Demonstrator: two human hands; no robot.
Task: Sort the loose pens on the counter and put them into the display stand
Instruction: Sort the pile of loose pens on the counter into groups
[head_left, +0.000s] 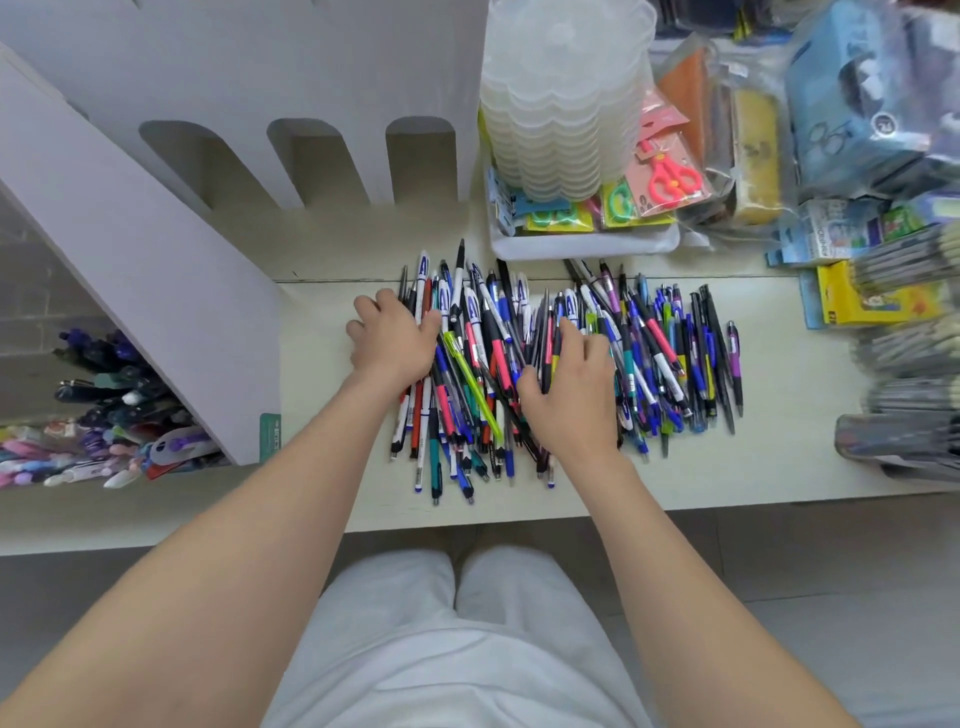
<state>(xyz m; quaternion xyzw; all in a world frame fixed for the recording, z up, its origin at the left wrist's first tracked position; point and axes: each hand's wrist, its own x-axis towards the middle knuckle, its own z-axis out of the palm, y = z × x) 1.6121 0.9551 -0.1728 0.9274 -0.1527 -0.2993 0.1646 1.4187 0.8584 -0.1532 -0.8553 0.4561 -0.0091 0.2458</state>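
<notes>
While the cream tabletop (727, 467) carries everything, the white cardboard display stand (156, 291) stands just left of the left hand (395, 340). The loose pens (660, 358) lie heaped under both hands. The left hand rests flat with spread fingers on the heap's left edge. The right hand (571, 395) curls thumb and fingers round a few pens.

Pale cream counter (322, 499) is stretching right across the shot, grey tiled floor (779, 582) is peeking out below its front edge, soft even light falling everywhere.
</notes>
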